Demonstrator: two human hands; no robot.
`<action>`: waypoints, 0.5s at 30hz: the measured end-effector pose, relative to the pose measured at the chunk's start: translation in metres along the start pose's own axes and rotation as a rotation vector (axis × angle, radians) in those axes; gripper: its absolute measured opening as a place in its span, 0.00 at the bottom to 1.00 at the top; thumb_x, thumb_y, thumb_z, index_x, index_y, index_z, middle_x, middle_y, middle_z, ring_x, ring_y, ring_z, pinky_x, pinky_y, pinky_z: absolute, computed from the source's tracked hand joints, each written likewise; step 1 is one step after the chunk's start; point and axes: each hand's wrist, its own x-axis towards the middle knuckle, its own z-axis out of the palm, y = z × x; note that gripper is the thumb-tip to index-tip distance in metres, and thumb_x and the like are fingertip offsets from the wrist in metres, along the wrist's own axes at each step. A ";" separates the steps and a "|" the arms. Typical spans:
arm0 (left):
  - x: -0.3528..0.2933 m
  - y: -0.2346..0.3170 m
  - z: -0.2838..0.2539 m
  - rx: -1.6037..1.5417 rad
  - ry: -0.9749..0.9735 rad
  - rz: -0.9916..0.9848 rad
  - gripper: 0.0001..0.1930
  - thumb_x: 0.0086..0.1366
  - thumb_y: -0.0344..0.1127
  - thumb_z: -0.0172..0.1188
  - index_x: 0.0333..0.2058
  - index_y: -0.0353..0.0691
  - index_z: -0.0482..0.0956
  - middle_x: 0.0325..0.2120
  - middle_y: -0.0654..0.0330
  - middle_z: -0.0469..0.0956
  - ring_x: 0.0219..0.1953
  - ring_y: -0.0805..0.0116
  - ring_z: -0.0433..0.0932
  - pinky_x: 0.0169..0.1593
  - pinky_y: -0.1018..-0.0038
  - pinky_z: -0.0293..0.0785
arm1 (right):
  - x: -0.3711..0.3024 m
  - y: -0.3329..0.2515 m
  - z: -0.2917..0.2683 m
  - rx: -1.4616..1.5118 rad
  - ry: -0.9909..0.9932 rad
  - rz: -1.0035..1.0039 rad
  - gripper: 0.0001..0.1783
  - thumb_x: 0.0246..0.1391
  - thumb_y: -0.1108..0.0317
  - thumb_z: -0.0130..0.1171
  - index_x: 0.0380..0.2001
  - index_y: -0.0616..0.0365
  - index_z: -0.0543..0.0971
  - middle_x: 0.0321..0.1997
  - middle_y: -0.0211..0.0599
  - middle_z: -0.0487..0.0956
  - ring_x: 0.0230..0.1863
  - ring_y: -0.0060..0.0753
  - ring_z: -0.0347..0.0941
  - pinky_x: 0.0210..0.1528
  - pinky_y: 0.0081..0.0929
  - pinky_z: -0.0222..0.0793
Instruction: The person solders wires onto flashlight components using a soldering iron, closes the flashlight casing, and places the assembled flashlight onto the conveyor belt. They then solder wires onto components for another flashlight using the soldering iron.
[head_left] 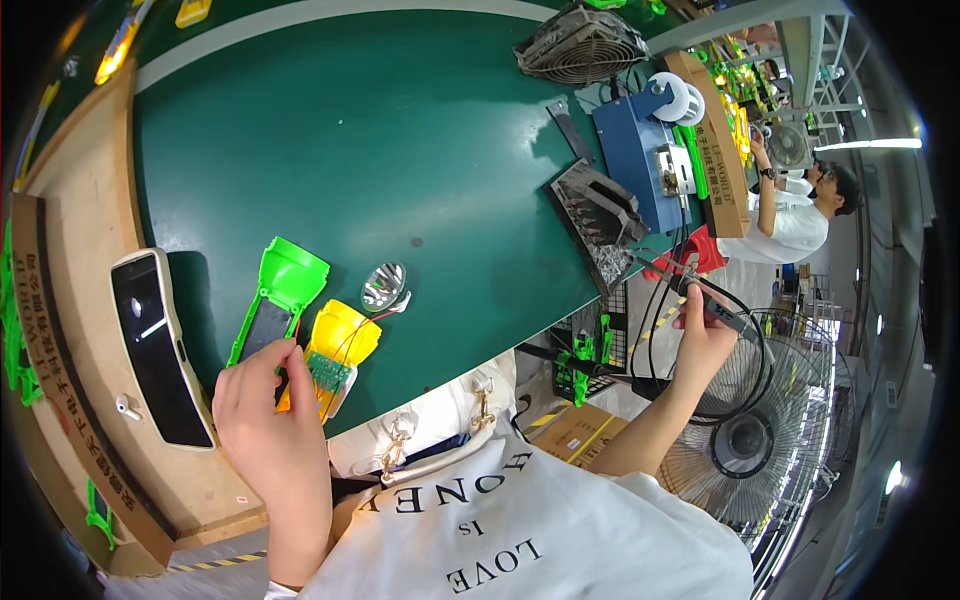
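Note:
My left hand (265,405) is closed in a pinch at the near left of the bench, but whatever lies between the fingertips is too small to make out. Just beyond it lies a green plastic housing (295,272) with a dark panel. Beside the fingers sits a yellow plastic housing (345,332) with a green circuit board (327,372). Thin red and dark wires run from there toward a round silvery reflector (384,288). Off the bench's right edge, my right hand (702,340) grips a soldering iron (712,305) by its dark handle, and its black cord loops below.
A blue soldering station (640,160) carries a white spool (682,100); a grimy black iron stand (600,220) is beside it. A small fan (582,48) stands at the back. A phone (160,345) and earbud (127,408) rest left. Right are a floor fan (742,445) and another person (790,225).

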 end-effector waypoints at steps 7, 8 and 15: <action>0.000 -0.002 0.001 0.019 -0.011 -0.007 0.05 0.46 0.24 0.58 0.25 0.36 0.74 0.20 0.59 0.73 0.24 0.64 0.70 0.30 0.72 0.65 | 0.000 -0.002 0.003 -0.008 -0.025 0.027 0.09 0.46 0.71 0.56 0.29 0.68 0.73 0.16 0.31 0.70 0.14 0.15 0.63 0.15 0.11 0.58; 0.000 -0.002 0.002 0.030 0.000 0.016 0.05 0.46 0.24 0.58 0.25 0.36 0.74 0.20 0.59 0.73 0.24 0.63 0.70 0.31 0.71 0.65 | 0.000 -0.002 0.003 -0.008 -0.025 0.027 0.09 0.46 0.71 0.56 0.29 0.68 0.73 0.16 0.31 0.70 0.14 0.15 0.63 0.15 0.11 0.58; -0.001 -0.003 0.003 0.045 0.003 0.035 0.05 0.46 0.24 0.58 0.25 0.36 0.74 0.21 0.58 0.73 0.25 0.62 0.70 0.31 0.71 0.65 | 0.001 0.001 0.003 -0.017 -0.026 0.019 0.10 0.46 0.71 0.56 0.29 0.68 0.73 0.16 0.31 0.70 0.14 0.15 0.62 0.15 0.11 0.58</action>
